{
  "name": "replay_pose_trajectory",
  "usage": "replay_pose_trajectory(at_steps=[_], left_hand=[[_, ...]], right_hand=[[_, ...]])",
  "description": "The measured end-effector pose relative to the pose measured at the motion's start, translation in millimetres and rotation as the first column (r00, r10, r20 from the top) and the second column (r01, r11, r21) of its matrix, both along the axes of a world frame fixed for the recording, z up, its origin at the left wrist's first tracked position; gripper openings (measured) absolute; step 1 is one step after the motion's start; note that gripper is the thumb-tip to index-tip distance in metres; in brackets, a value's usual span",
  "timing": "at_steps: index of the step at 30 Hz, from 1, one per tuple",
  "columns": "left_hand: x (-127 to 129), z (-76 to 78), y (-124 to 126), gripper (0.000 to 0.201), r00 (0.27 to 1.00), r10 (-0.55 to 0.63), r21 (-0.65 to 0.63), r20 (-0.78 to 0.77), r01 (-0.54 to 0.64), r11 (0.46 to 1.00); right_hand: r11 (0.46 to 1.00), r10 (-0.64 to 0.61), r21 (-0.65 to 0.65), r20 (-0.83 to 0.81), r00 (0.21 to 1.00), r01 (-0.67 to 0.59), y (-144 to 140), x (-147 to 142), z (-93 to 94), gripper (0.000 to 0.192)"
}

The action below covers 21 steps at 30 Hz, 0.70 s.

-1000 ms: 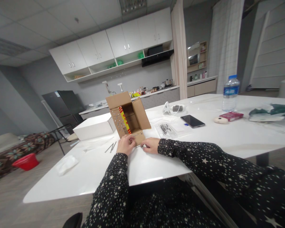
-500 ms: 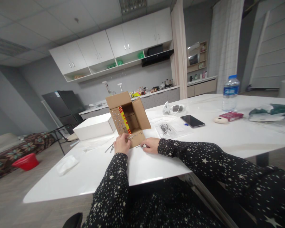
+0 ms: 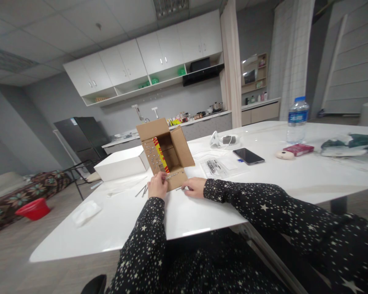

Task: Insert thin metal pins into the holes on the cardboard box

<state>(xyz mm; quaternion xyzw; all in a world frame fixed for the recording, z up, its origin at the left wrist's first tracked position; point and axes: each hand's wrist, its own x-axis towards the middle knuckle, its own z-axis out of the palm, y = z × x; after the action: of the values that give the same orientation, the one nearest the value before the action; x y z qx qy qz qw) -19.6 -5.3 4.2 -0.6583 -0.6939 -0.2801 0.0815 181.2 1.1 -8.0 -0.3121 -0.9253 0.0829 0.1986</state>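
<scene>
An open cardboard box stands on the white table, its flaps spread. Small shiny bits dot its left flap and its front flap, and a yellow-and-red strip runs along the left one. At the corner between these flaps, my left hand has its fingers bent and close together against the cardboard; anything between them is hidden. My right hand rests on the table by the front flap, fingers closed around a thin metal rod whose end points left. Thin dark rods lie beside my left hand.
Left of the cardboard box is a white box, with a crumpled white tissue nearer me. To the right lie a clear bag of small parts, a phone, a pink box and a water bottle.
</scene>
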Motion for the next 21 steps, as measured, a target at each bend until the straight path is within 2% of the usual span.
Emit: replay_pose_trajectory(at_steps=[14,21], left_hand=[[2.1,1.4,-3.3,0.023,0.998,-0.035,0.09,0.054,0.03,0.996],[5.2,4.3,-7.1,0.016,1.0,0.006,0.027,0.012,-0.007,1.0]], right_hand=[[1.0,-0.017,-0.002,-0.007,1.0,0.017,-2.3,-0.6,1.3,0.03],[1.0,-0.018,-0.009,-0.009,1.0,0.018,-4.1,0.2,2.3,0.03]])
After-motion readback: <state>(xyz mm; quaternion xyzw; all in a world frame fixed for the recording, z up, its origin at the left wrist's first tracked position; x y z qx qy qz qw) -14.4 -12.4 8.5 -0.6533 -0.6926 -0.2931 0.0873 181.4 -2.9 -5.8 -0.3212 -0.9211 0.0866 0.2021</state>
